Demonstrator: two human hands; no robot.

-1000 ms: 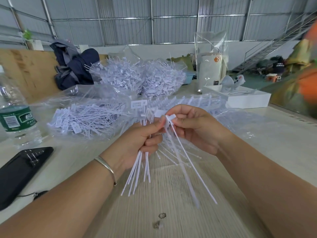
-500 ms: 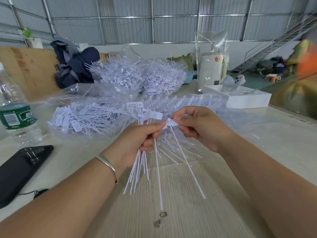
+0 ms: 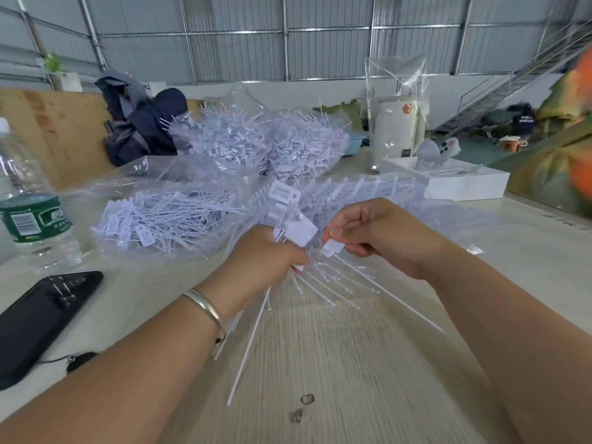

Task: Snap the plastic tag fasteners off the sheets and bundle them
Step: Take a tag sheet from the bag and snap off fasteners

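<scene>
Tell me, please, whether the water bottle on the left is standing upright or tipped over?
Upright: the water bottle stands on its base on the table, white cap uppermost.

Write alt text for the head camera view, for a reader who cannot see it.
Over a pale wooden table, the left hand grips a bunch of white tag fasteners while the right hand pinches a single fastener beside it. Clear bags of fasteners lie behind, with a water bottle and black phone at the left.
</scene>
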